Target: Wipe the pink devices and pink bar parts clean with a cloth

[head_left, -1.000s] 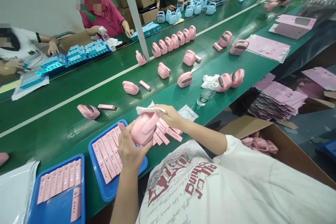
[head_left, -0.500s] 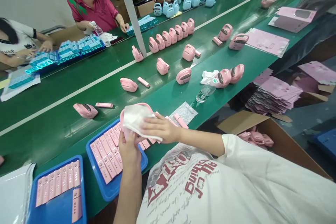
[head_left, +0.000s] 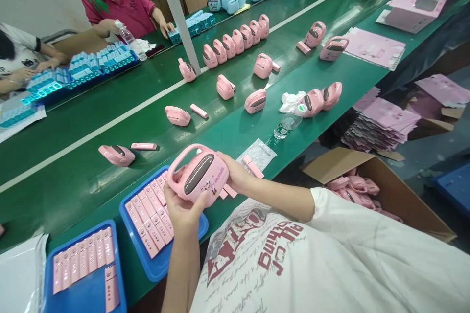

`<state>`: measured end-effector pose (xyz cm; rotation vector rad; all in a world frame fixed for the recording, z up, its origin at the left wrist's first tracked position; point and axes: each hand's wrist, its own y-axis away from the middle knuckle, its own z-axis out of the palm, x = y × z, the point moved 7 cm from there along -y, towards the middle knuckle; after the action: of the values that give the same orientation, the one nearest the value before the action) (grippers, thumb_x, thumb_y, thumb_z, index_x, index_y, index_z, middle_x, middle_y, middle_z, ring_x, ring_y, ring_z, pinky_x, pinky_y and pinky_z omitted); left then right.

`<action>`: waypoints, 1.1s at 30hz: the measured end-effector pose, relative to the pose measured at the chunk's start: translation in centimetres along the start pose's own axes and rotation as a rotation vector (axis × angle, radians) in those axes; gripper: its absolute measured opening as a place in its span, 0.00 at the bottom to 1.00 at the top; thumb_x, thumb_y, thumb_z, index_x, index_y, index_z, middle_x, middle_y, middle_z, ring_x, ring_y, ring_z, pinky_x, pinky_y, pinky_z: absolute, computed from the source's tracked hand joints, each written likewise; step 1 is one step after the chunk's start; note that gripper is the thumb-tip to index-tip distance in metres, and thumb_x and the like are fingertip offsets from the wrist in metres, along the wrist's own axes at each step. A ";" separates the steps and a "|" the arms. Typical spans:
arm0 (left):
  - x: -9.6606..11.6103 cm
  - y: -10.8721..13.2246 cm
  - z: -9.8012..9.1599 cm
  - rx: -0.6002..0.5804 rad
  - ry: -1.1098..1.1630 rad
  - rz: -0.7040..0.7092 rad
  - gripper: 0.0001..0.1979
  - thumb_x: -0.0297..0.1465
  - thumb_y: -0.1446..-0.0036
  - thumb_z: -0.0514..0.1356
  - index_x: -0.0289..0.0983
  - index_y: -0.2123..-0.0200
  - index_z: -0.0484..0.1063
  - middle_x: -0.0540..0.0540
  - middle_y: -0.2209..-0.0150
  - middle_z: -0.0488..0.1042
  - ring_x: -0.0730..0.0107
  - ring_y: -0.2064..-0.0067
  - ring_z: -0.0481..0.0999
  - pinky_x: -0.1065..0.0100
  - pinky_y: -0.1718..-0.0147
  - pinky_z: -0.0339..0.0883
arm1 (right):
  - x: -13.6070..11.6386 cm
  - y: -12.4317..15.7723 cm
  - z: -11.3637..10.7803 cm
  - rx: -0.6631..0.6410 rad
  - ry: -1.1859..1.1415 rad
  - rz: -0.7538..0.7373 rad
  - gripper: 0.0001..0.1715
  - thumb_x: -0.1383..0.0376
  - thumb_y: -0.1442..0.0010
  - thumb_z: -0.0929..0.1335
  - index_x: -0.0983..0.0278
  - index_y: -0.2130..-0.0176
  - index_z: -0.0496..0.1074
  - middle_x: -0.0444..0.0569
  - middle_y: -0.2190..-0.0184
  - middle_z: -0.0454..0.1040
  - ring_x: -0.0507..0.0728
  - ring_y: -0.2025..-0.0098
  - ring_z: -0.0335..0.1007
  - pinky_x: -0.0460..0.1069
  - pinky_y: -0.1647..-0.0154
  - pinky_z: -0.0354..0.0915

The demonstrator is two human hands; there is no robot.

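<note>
A green belt (head_left: 73, 171) runs across the view, bearing a row of pink cases (head_left: 238, 41) by its white line and others scattered nearer. The carton (head_left: 407, 200) at the right holds more cases in a heap, so judging by what lies about, much seems left to handle; which of them are finished I cannot tell. Two blue trays hold bars: the near tray (head_left: 81, 298) has a row with one more below it, and the far tray (head_left: 156, 271) has two rows. The case in hand (head_left: 200, 183) is held up over the far tray's upper right, tilted, its dark window and printed front in sight; it looks whole on this side, but it is not yet set down. The left hand (head_left: 185, 210) grips its lower left, thumb pressed on the front; the right hand (head_left: 232, 173) holds its right end, most fingers hidden behind. A small white patch shows by the handle, too little to name. A bottle (head_left: 286, 124) and a tissue (head_left: 292, 102) are near other cases. Single bars (head_left: 144, 146) lie beside several belt cases, apart from them.
</note>
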<state>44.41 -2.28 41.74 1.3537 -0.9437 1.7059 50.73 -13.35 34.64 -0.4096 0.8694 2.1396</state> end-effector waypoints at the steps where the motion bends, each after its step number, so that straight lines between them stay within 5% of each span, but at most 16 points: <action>1: 0.1 -0.3 -0.1 -0.011 0.046 -0.026 0.25 0.28 0.65 0.70 0.39 0.60 0.69 0.44 0.53 0.71 0.58 0.49 0.71 0.61 0.54 0.68 | 0.4 -0.3 -0.2 -0.001 0.026 0.069 0.19 0.50 0.46 0.67 0.63 0.71 0.68 0.40 0.79 0.70 0.51 0.74 0.65 0.46 0.71 0.61; 3: 0.0 -0.9 -0.3 0.017 0.163 -0.097 0.16 0.31 0.62 0.69 0.37 0.68 0.69 0.43 0.55 0.74 0.55 0.50 0.72 0.59 0.54 0.68 | 1.3 -0.7 -0.4 -0.023 0.049 0.191 0.19 0.51 0.47 0.68 0.64 0.73 0.66 0.39 0.81 0.68 0.50 0.76 0.64 0.45 0.72 0.60; 6: -0.6 -1.6 -1.3 0.241 0.248 -0.197 0.08 0.33 0.55 0.64 0.37 0.72 0.69 0.45 0.59 0.76 0.57 0.50 0.73 0.57 0.52 0.67 | 1.4 -1.1 -0.2 -0.037 0.011 0.192 0.20 0.50 0.49 0.70 0.64 0.72 0.68 0.42 0.80 0.70 0.52 0.74 0.66 0.47 0.69 0.62; 9: -1.5 -1.9 -2.0 0.444 0.318 -0.287 0.06 0.31 0.49 0.59 0.36 0.67 0.72 0.45 0.59 0.77 0.60 0.48 0.72 0.58 0.47 0.63 | -0.5 -0.9 -0.2 -0.010 0.097 -0.066 0.21 0.50 0.52 0.71 0.65 0.69 0.70 0.45 0.75 0.73 0.55 0.69 0.70 0.50 0.64 0.66; 12: -3.1 -2.0 -2.2 0.513 0.458 -0.448 0.11 0.28 0.47 0.56 0.34 0.60 0.72 0.42 0.57 0.77 0.60 0.47 0.71 0.58 0.45 0.61 | -2.4 0.7 0.8 -0.050 0.449 -0.449 0.25 0.50 0.44 0.65 0.65 0.56 0.72 0.52 0.58 0.75 0.60 0.50 0.68 0.55 0.48 0.63; 14: -4.2 -2.0 -2.2 0.491 0.563 -0.555 0.14 0.28 0.45 0.54 0.32 0.56 0.71 0.39 0.57 0.76 0.59 0.47 0.71 0.56 0.45 0.61 | -2.2 2.4 2.3 -0.170 0.786 -0.705 0.27 0.53 0.39 0.60 0.65 0.48 0.69 0.54 0.45 0.68 0.61 0.37 0.54 0.58 0.36 0.47; 17: -4.7 -2.3 -2.1 0.333 0.590 -0.574 0.17 0.30 0.45 0.53 0.33 0.53 0.69 0.38 0.55 0.76 0.57 0.46 0.70 0.55 0.46 0.62 | 0.5 3.7 3.9 -0.448 1.245 -0.894 0.25 0.58 0.37 0.58 0.62 0.45 0.67 0.51 0.40 0.63 0.60 0.33 0.44 0.61 0.34 0.29; 19: -4.5 -2.4 -2.4 0.256 0.515 -0.507 0.18 0.32 0.47 0.55 0.35 0.53 0.70 0.39 0.53 0.75 0.56 0.44 0.68 0.55 0.45 0.61 | 1.3 3.2 3.8 -0.523 1.347 -0.911 0.24 0.56 0.36 0.57 0.60 0.46 0.68 0.51 0.42 0.65 0.59 0.34 0.47 0.61 0.34 0.31; 22: -3.8 -2.3 -3.3 0.293 0.407 -0.405 0.15 0.34 0.50 0.59 0.36 0.58 0.73 0.40 0.53 0.75 0.55 0.41 0.64 0.55 0.43 0.58 | -1.0 1.2 2.4 -0.309 1.167 -0.850 0.31 0.50 0.36 0.53 0.64 0.46 0.67 0.56 0.49 0.70 0.61 0.39 0.57 0.60 0.37 0.47; 24: -3.5 -2.2 -3.8 0.339 0.362 -0.375 0.12 0.34 0.51 0.60 0.36 0.63 0.74 0.40 0.54 0.75 0.54 0.42 0.64 0.55 0.43 0.58 | -2.3 -0.2 1.3 -0.169 1.028 -0.697 0.35 0.47 0.36 0.51 0.66 0.49 0.69 0.55 0.59 0.74 0.60 0.50 0.67 0.58 0.46 0.60; 27: -3.4 -2.3 -4.3 0.358 0.338 -0.348 0.09 0.32 0.54 0.62 0.37 0.67 0.74 0.42 0.57 0.76 0.55 0.44 0.67 0.57 0.45 0.61 | -2.7 -1.2 0.6 -0.196 0.971 -0.517 0.36 0.44 0.38 0.52 0.67 0.55 0.72 0.50 0.71 0.73 0.57 0.66 0.68 0.53 0.61 0.66; 30: -3.9 -2.6 -5.5 0.321 0.155 -0.345 0.12 0.31 0.61 0.65 0.36 0.69 0.73 0.43 0.61 0.76 0.57 0.50 0.71 0.59 0.49 0.64 | -3.6 -1.5 -0.6 -0.237 0.967 -0.505 0.33 0.45 0.40 0.58 0.66 0.54 0.73 0.50 0.66 0.75 0.58 0.64 0.70 0.52 0.60 0.65; 33: -4.1 -3.7 -8.0 0.294 -0.186 -0.272 0.17 0.34 0.64 0.65 0.35 0.66 0.73 0.42 0.61 0.74 0.58 0.55 0.73 0.56 0.52 0.66 | -5.2 -2.1 -3.5 -0.106 0.974 -0.521 0.28 0.48 0.42 0.60 0.66 0.56 0.74 0.52 0.63 0.77 0.60 0.60 0.71 0.54 0.58 0.65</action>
<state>44.92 6.03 36.67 1.7709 -0.5870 1.5703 55.73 -17.65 33.94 -1.6141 0.9939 1.4401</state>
